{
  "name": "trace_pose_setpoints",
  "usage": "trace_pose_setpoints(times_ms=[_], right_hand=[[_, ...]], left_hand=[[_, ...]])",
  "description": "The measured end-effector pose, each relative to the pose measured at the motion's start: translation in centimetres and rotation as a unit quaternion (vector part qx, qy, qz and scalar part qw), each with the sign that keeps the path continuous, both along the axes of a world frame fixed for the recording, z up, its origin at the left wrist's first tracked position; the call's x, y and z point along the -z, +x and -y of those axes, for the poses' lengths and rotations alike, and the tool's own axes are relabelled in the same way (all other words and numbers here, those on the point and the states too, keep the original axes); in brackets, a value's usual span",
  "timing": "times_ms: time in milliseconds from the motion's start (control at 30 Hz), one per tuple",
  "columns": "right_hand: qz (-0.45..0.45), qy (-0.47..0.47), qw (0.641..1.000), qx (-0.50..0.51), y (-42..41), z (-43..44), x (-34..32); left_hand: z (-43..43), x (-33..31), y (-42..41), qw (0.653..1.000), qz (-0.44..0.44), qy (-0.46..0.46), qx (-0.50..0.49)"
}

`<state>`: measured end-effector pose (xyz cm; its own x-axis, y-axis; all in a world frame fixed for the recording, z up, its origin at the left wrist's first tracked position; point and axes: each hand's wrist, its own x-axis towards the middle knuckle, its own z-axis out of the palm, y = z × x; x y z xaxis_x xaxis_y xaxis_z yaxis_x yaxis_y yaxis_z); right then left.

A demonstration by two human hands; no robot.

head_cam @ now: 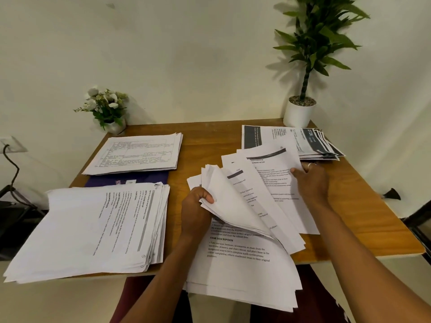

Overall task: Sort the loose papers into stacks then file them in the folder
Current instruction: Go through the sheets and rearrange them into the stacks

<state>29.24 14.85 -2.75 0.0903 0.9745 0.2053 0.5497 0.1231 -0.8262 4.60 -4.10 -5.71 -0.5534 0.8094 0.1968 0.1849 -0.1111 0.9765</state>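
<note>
Table point(363, 224) with loose pile point(242, 271) near centre, overhanging the near edge. Sorted papers form a near-left stack point(88, 229), far-left stack point(135, 155) and far-right stack point(310, 138). The folder point(144, 180) lies partly under the far-left stack. Left hand point(198, 206) grips lifted sheets, fingers curled round them. Right hand point(310, 180) lies on fanned sheets; its grip cannot be told. Risk: pulling sheets may drag the overhanging pile off the table.

Loose papers point(242, 264): printed sheets, fanned, upper ones lifted, front centre.
Near-left stack point(93, 229): text pages, turned sideways.
Folder point(142, 180): purple, flat, mostly covered.
Far-left stack point(135, 155): tabled pages, atop Folder.
Far-right stack point(291, 139): dark-banded pages, splayed.
</note>
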Motion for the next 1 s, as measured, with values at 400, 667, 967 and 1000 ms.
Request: trace_pose_setpoints(times_ms=[400,667,967,1000], right_hand=[[0.181,0.224,0.933,-0.216,-4.4,7.3,-1.1],[0.176,0.225,0.940,-0.185,-4.1,6.7,-1.6],[0.044,0.346,0.936,-0.047,-3.3,5.7,-10.5],[0.021,0.362,0.931,-0.046,-3.2,5.7,-11.6]], left_hand=[[0.1,0.0,0.0,1.000,-0.011,-0.008,-0.008],[0.2,-0.3,0.2,1.000,-0.004,-0.001,-0.006],[-0.4,-0.9,-0.1,0.998,0.022,-0.052,-0.021],[-0.4,-0.8,-0.1,0.998,0.019,-0.052,-0.019]])
